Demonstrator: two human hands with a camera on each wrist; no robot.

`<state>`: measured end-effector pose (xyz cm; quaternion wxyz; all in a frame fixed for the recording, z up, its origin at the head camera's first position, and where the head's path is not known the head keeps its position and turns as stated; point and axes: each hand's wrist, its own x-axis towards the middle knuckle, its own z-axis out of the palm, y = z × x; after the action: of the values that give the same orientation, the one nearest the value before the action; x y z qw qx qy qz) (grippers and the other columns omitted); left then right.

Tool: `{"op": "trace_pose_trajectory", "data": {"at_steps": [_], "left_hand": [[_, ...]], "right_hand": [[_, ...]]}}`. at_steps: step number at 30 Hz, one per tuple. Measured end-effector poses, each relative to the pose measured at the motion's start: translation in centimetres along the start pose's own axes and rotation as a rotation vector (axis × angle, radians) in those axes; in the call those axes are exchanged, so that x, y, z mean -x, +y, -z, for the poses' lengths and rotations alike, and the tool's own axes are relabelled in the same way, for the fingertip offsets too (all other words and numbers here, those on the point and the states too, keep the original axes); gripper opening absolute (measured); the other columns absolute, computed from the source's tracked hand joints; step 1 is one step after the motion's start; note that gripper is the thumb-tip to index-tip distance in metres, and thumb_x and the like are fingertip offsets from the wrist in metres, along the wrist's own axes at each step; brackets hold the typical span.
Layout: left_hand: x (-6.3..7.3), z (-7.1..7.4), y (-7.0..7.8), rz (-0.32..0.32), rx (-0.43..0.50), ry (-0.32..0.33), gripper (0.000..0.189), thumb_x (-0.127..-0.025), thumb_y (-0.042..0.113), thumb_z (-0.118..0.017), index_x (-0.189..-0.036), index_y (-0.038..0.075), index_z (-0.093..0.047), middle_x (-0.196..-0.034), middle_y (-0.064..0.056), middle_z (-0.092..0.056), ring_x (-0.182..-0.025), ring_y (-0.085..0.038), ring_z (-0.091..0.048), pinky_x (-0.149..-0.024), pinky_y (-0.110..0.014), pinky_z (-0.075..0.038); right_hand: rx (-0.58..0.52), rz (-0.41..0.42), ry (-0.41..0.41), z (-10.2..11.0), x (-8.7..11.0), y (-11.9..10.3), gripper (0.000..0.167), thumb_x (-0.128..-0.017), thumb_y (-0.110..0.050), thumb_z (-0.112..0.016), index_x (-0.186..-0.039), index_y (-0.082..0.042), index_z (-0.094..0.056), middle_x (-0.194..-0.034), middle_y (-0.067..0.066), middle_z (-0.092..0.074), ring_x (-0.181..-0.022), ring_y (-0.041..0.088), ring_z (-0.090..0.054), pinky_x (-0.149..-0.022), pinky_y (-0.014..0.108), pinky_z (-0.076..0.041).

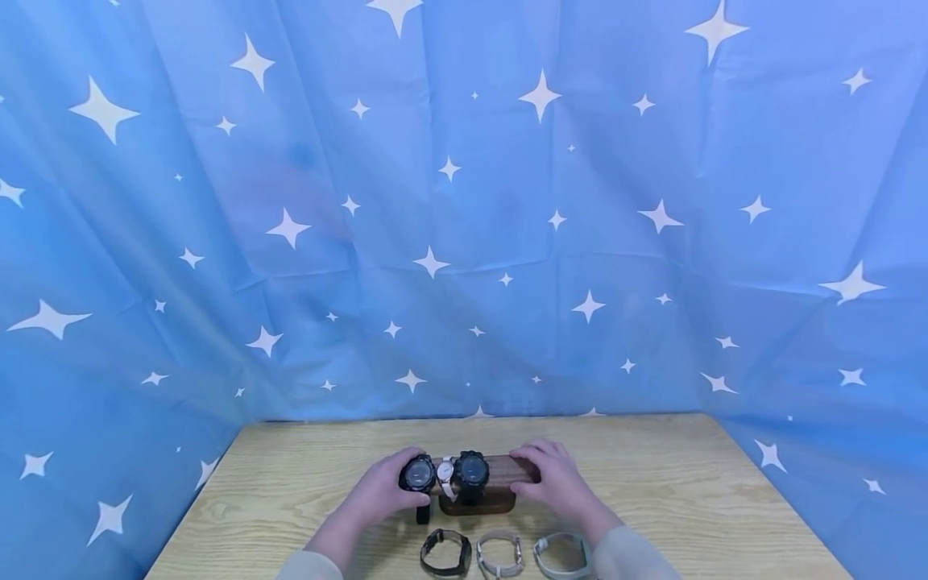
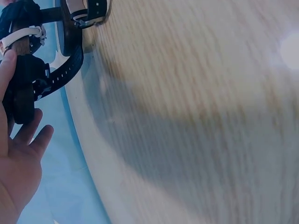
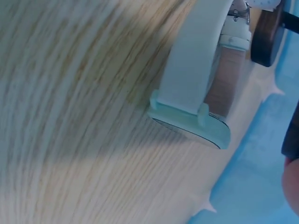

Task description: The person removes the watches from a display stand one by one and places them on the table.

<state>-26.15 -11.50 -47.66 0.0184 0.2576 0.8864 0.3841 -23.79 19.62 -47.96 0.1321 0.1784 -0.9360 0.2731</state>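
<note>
A dark wooden watch stand (image 1: 500, 474) bears a black digital watch (image 1: 418, 474) at its left end, a small white-strapped watch (image 1: 445, 470) beside it and another black watch (image 1: 473, 469). My left hand (image 1: 384, 486) holds the left black watch around the bar's end, thumb in front and fingers behind. That watch's loose strap (image 2: 65, 74) dangles below the bar. Gripping the bar's bare right end is my right hand (image 1: 554, 482), thumb in front. The right wrist view catches only a fingertip (image 3: 290, 186) at the bar's dark end.
In front of the stand lie a black-strapped watch (image 1: 435, 570), a pale pinkish watch (image 1: 500, 570) and a mint-green watch (image 1: 561, 573), in a row on the wooden table (image 1: 290, 475). A blue star-patterned cloth (image 1: 464, 201) hangs behind and at both sides.
</note>
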Motion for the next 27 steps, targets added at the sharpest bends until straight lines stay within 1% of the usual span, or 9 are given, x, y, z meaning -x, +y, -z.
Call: {"op": "trace_pose_trajectory", "data": {"at_steps": [6,9,13,18,19,25,26,27], "left_hand": [[0.0,-0.4,-0.3,0.074,0.187,0.002,0.07,-0.075,0.02,-0.079,-0.135,0.01,-0.045,-0.124,-0.017,-0.055,-0.103,-0.031,-0.057,-0.088,-0.05,-0.046],[0.0,-0.6,-0.6,0.099,0.244,0.008,0.072,-0.074,0.02,-0.079,-0.136,0.009,-0.043,-0.125,-0.018,-0.053,-0.104,-0.031,-0.056,-0.088,-0.05,-0.045],[0.0,-0.9,-1.0,0.11,0.291,0.016,0.075,-0.074,0.019,-0.079,-0.137,0.007,-0.04,-0.127,-0.019,-0.051,-0.106,-0.032,-0.055,-0.09,-0.05,-0.045],[0.1,-1.1,-1.1,0.118,0.337,0.023,0.078,-0.073,0.014,-0.079,-0.138,0.003,-0.037,-0.128,-0.021,-0.049,-0.108,-0.035,-0.054,-0.091,-0.051,-0.044],[0.3,-1.0,-0.6,0.119,0.349,0.024,0.077,-0.073,0.012,-0.079,-0.137,0.002,-0.037,-0.127,-0.022,-0.048,-0.108,-0.036,-0.053,-0.091,-0.051,-0.044],[0.5,-1.2,-0.5,0.119,0.4,0.019,0.075,-0.075,0.011,-0.078,-0.137,0.005,-0.036,-0.128,-0.021,-0.047,-0.109,-0.035,-0.053,-0.09,-0.049,-0.045],[0.4,-1.4,-0.9,0.117,0.4,0.018,0.076,-0.075,0.012,-0.078,-0.138,0.006,-0.036,-0.128,-0.02,-0.047,-0.108,-0.034,-0.053,-0.09,-0.049,-0.045],[0.4,-1.4,-0.9,0.116,0.4,0.019,0.076,-0.075,0.013,-0.078,-0.138,0.007,-0.037,-0.128,-0.02,-0.047,-0.108,-0.034,-0.053,-0.089,-0.048,-0.045]], "right_hand": [[-0.088,-0.05,-0.016,-0.3,-0.2,0.3,0.045,-0.074,-0.031,-0.079,-0.114,-0.015,-0.064,-0.115,0.0,-0.054,-0.109,0.031,-0.045,-0.089,0.049,-0.04],[-0.124,-0.075,-0.012,-0.3,-0.3,0.2,0.045,-0.073,-0.031,-0.079,-0.114,-0.018,-0.063,-0.116,0.0,-0.053,-0.109,0.031,-0.045,-0.089,0.049,-0.04],[-0.126,-0.089,-0.014,-0.6,-0.4,0.2,0.046,-0.073,-0.031,-0.079,-0.114,-0.019,-0.063,-0.116,-0.001,-0.053,-0.108,0.03,-0.044,-0.089,0.048,-0.04],[-0.132,-0.094,-0.021,-0.7,-0.3,0.1,0.046,-0.073,-0.033,-0.079,-0.114,-0.021,-0.062,-0.116,-0.002,-0.053,-0.108,0.029,-0.044,-0.089,0.047,-0.039],[-0.134,-0.098,-0.022,-0.7,-0.3,0.2,0.046,-0.073,-0.033,-0.079,-0.114,-0.021,-0.062,-0.116,-0.002,-0.053,-0.109,0.029,-0.044,-0.089,0.048,-0.039],[-0.148,-0.115,-0.039,-0.6,-0.2,0.2,0.046,-0.073,-0.034,-0.079,-0.115,-0.022,-0.062,-0.119,-0.001,-0.052,-0.111,0.03,-0.043,-0.09,0.049,-0.039],[-0.151,-0.116,-0.042,-0.5,-0.2,0.1,0.046,-0.073,-0.034,-0.079,-0.115,-0.022,-0.062,-0.119,-0.001,-0.052,-0.111,0.03,-0.042,-0.091,0.049,-0.039],[-0.155,-0.122,-0.044,-0.5,-0.2,0.1,0.046,-0.074,-0.034,-0.079,-0.115,-0.021,-0.062,-0.119,-0.001,-0.052,-0.111,0.03,-0.042,-0.09,0.049,-0.039]]}}
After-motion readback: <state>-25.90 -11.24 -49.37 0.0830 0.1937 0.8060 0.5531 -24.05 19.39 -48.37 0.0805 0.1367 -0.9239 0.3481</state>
